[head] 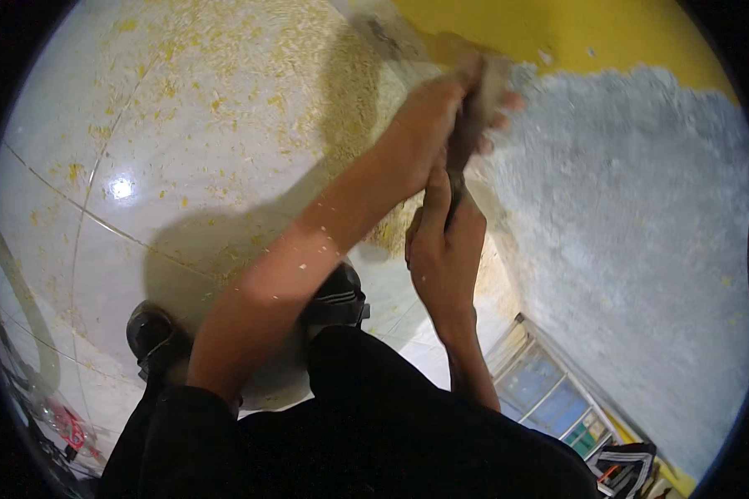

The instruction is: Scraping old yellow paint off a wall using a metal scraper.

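Note:
Both my hands are on a long, flat tool, possibly a scraper; motion blur hides its exact kind. My left hand wraps the upper part, with its fingertips showing past the far side. Lower down, my right hand grips the narrow end, its thumb along the tool. Beside them rises a wall, its bare grey plaster bordered at the top by yellow paint along a ragged edge. Whether the tool's upper end touches the wall is unclear. Small flakes stick to my left forearm.
Yellow paint flakes litter the pale tiled floor, thickest along the wall base. My black sandals stand on the tiles. A paned frame and assorted items are at lower right. A clear plastic bottle lies at lower left.

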{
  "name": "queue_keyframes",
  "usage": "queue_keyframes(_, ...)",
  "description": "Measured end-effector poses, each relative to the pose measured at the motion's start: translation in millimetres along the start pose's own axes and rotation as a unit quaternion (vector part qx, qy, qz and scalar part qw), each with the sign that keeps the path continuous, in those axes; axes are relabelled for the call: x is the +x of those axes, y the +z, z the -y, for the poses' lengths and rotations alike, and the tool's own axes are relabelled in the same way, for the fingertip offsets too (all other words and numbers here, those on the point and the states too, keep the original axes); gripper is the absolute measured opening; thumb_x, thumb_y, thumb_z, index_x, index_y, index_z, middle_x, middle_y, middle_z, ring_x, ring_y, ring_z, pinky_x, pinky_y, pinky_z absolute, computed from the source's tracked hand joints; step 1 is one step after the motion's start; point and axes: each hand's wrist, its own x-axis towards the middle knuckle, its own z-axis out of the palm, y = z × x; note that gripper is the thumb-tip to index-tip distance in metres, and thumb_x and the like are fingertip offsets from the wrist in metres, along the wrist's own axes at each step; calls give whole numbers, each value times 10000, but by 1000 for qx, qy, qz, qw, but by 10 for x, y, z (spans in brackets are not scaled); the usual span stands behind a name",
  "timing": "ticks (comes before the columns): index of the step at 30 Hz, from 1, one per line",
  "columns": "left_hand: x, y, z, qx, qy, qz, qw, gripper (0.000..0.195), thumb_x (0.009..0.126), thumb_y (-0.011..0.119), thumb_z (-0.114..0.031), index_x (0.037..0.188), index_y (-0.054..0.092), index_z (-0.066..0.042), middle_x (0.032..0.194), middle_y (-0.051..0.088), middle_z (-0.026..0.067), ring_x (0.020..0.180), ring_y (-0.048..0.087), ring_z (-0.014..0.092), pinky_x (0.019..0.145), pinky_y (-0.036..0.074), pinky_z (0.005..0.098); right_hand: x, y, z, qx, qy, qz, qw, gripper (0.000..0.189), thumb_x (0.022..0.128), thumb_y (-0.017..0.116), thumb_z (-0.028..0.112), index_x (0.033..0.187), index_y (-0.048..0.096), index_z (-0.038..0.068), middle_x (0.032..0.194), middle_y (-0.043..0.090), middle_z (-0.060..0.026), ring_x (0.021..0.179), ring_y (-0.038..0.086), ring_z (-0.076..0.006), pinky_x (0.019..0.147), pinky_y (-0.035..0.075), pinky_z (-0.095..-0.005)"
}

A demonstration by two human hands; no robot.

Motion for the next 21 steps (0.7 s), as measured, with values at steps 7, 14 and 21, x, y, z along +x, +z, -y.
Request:
queue_keyframes(7, -402, -886, -1306, -26, 156, -98, 982, 266, 972, 464, -292, 756, 450, -137, 577, 328, -51, 523, 347, 78, 548, 369, 236, -179, 230, -28, -19, -87, 227, 970, 327, 954, 466, 310, 916, 512, -12, 584, 535, -247, 522, 557, -401, 506, 418, -455)
queue_keyframes(14, -1209, 382, -2119, 544, 358, -228, 723, 277, 962, 487, -283, 857, 555, -35, 599, 477, -40, 503, 408, 51, 499, 364, 213, -941, 907, -117, 99, -273, 332, 898, 385, 921, 498, 381, 869, 554, 4, 646, 562, -233, 618, 567, -418, 559, 438, -483)
queue_keyframes(21, -2098, 282, -1999, 951, 40, 302, 50, 310, 808, 481, -92, 1107, 562, -73, 963, 606, 94, 822, 635, 257, 683, 523, 360, -883, 900, -16, -20, -339, 374, 863, 368, 887, 560, 369, 917, 552, 2, 650, 590, -208, 632, 599, -396, 582, 472, -476)
